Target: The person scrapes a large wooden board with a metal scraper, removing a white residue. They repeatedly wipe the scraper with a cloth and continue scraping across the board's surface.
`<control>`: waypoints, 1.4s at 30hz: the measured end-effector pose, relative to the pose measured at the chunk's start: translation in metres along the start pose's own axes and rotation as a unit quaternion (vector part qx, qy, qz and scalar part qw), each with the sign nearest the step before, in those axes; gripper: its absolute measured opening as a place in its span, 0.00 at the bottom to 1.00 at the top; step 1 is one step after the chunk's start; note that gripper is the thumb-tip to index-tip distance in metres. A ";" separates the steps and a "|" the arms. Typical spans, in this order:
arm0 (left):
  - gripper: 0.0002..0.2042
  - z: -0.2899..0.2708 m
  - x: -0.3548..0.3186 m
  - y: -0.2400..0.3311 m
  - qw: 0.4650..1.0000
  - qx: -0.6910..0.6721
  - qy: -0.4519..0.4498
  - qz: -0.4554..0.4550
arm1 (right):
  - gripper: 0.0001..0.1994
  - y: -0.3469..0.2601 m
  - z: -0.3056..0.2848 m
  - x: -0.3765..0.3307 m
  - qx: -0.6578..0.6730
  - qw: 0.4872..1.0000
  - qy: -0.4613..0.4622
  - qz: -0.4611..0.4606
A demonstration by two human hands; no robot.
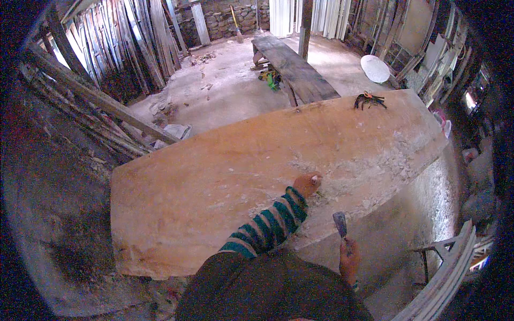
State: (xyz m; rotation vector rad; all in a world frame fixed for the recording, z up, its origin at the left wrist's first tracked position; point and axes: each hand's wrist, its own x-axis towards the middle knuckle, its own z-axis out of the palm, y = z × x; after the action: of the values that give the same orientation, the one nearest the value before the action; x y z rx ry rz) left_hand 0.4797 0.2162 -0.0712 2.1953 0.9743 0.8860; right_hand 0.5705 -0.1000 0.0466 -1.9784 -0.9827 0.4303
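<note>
The grip of the right hand (349, 258) is closed around a scraper (339, 222), whose handle is mostly hidden by the fingers. The scraper's blade points up and away from the body, seen over the near edge of the table (166, 208); whether it touches the wood cannot be told.

The left hand (307, 185), past a green-striped sleeve (270, 227), is curled low over the table, beside pale crumbly debris (369, 182). Its fingertips are hard to make out, so I cannot tell whether it holds anything. The person's dark clothing (267, 289) covers part of the table's near edge.

A dark, tangled object with a bit of orange (369, 99) lies by the far right corner, its kind unclear. Beyond, a dark plank (294, 67) partly hides a green and yellow item (272, 80). The outer rim fades into black.
</note>
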 end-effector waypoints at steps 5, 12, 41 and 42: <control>0.15 -0.120 -0.020 -0.026 0.983 0.179 -0.005 -0.031 | 0.14 -0.028 -0.014 0.017 -0.034 0.998 -0.016 0.048; 0.15 -0.181 -0.100 -0.162 0.965 0.231 0.048 -0.115 | 0.13 -0.020 -0.004 0.024 -0.020 0.999 -0.025 -0.022; 0.11 -0.047 -0.122 0.065 0.981 0.152 0.105 -0.057 | 0.13 0.015 -0.023 0.030 -0.069 0.994 -0.018 -0.083; 0.11 -0.031 -0.104 0.082 0.986 0.092 0.137 -0.010 | 0.13 0.017 -0.023 0.031 -0.059 0.994 -0.020 -0.087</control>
State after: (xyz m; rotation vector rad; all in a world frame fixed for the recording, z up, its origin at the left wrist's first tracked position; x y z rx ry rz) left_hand 0.4360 0.0945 -0.0287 2.2478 1.2502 1.1513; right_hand 0.6121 -0.0942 0.0481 -1.9737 -1.2194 0.3221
